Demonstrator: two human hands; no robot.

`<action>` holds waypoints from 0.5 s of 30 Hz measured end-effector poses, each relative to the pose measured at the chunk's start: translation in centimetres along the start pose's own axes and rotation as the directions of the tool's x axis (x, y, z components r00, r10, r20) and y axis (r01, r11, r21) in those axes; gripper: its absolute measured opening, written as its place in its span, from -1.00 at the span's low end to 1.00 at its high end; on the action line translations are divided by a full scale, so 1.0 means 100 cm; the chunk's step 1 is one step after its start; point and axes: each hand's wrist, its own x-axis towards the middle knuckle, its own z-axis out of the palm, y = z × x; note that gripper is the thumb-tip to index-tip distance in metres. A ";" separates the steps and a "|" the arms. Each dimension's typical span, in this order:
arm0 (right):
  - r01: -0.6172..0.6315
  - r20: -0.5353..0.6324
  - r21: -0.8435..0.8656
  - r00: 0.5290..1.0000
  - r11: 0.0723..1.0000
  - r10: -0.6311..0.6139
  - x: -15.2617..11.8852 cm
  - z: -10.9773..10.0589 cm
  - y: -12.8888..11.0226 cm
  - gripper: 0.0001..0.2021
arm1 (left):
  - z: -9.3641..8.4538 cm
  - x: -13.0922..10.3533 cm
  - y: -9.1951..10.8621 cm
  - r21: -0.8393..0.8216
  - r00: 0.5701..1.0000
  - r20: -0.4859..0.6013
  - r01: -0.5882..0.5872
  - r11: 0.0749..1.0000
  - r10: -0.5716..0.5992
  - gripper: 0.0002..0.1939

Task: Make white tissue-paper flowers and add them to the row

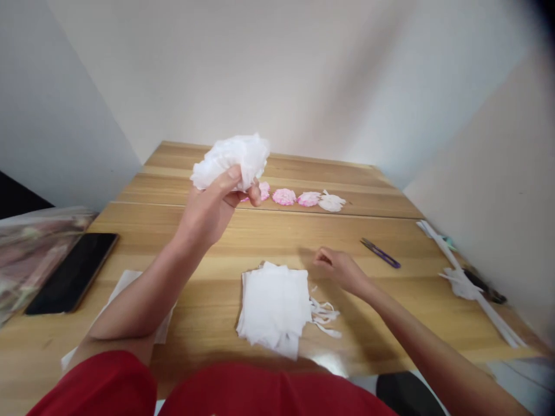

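Observation:
Raised over the far half of the table, my left hand (217,199) grips a ruffled white paper flower (234,157) between thumb and fingers. My right hand (340,268) is closed, hovering just right of a stack of white paper sheets (277,303); whatever its curled fingers hold, if anything, is hidden. Several thin white strips (324,315) stick out beside the stack. Behind, a row of small flowers lies on the table: a pink-edged flower (284,196), others like it, and a white flower (332,201) at the right end. My left hand partly covers the row's left end.
Thread snips (381,253) with a purple handle lie to the right. At the right edge are long white strips (472,289) with a tied bunch. A black phone (73,273) lies left, by a plastic-wrapped bundle (34,248). White paper (125,283) sits under my left forearm.

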 end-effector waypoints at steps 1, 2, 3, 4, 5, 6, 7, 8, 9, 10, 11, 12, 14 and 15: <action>-0.004 0.035 0.005 0.999 1.000 0.003 -0.012 -0.002 0.003 -0.87 | 0.000 0.000 0.000 0.004 1.000 -0.007 0.004 1.000 -0.003 -0.72; -0.004 0.069 0.009 0.998 1.000 0.003 -0.023 -0.002 0.005 -0.88 | 0.001 0.000 0.000 0.008 1.000 -0.010 0.008 1.000 -0.008 -0.71; 0.000 0.103 0.015 0.995 1.000 -0.002 -0.031 -0.001 0.005 -0.89 | 0.001 0.000 0.000 0.010 1.000 -0.010 0.011 1.000 -0.011 -0.71; 0.010 0.137 0.021 0.990 1.000 -0.013 -0.038 0.000 0.004 -0.89 | 0.001 -0.001 0.000 0.009 1.000 -0.008 0.012 1.000 -0.012 -0.70; 0.027 0.167 0.026 0.986 0.999 -0.031 -0.043 0.002 0.003 -0.89 | 0.001 -0.001 0.001 0.006 1.000 -0.003 0.011 1.000 -0.011 -0.71; 0.055 0.188 0.026 0.980 0.998 -0.059 -0.045 0.005 0.001 -0.87 | 0.002 -0.002 0.002 0.000 1.000 0.004 0.005 1.000 -0.005 -0.71; 0.090 0.197 0.007 0.976 0.996 -0.089 -0.047 0.009 -0.001 -0.86 | 0.002 -0.003 0.003 -0.006 1.000 0.011 -0.001 1.000 0.001 -0.72; 0.126 0.195 -0.029 0.974 0.992 -0.118 -0.046 0.013 -0.004 -0.85 | 0.002 -0.004 0.005 -0.011 1.000 0.016 -0.006 1.000 0.006 -0.73; 0.156 0.187 -0.078 0.972 0.985 -0.139 -0.045 0.016 -0.007 -0.84 | 0.003 -0.004 0.006 -0.017 1.000 0.017 -0.009 1.000 0.009 -0.75; 0.174 0.176 -0.131 0.973 0.976 -0.150 -0.043 0.019 -0.009 -0.83 | 0.003 -0.005 0.007 -0.023 1.000 0.015 -0.008 1.000 0.008 -0.75; 0.177 0.163 -0.179 0.975 0.968 -0.148 -0.042 0.021 -0.011 -0.82 | 0.003 -0.005 0.009 -0.031 1.000 0.010 -0.001 1.000 0.001 -0.76; 0.168 0.150 -0.216 0.979 0.962 -0.137 -0.041 0.022 -0.011 -0.81 | 0.004 -0.006 0.010 -0.040 1.000 -0.002 0.010 0.999 -0.010 -0.75; 0.138 0.130 -0.250 0.986 0.958 -0.108 -0.045 0.015 -0.007 -0.80 | 0.003 -0.006 0.011 -0.061 0.998 -0.037 0.038 0.997 -0.041 -0.74; 0.116 0.117 -0.258 0.989 0.959 -0.089 -0.052 0.008 -0.002 -0.80 | 0.003 -0.006 0.011 -0.069 0.997 -0.053 0.053 0.996 -0.057 -0.73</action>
